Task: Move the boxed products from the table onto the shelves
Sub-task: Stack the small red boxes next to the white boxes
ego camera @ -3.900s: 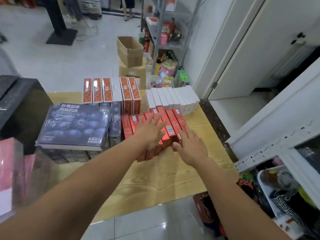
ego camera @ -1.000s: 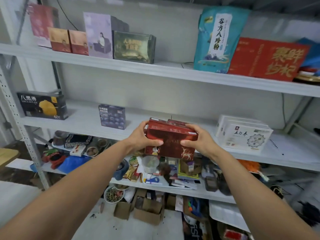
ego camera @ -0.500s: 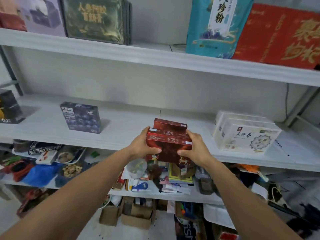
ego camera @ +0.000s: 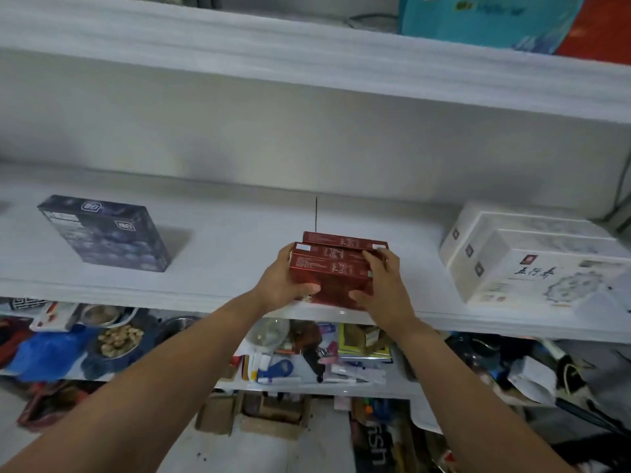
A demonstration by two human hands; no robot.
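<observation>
**Surrounding clutter above and below the working level**

Upper right: a teal bag [ego camera: 485, 18] stands in front of the left edge of a red packet [ego camera: 597, 42], and a dark cable [ego camera: 368, 20] lies just left of the bag. Lower tier, left to right: a blue plastic bag [ego camera: 44, 353]; just beside it, a metal bowl of pale nuts [ego camera: 117, 339]; a clear bowl [ego camera: 269, 331]; a blue-and-white tool [ego camera: 276, 368] among scattered small packets; a yellow-green flat pack [ego camera: 363, 343]; and, near the right end, a tilted white carton [ego camera: 531, 378]. Below these, open cardboard boxes [ego camera: 269, 418] sit side by side on the pale floor [ego camera: 273, 455]; their contents are too blurred to tell.
</observation>
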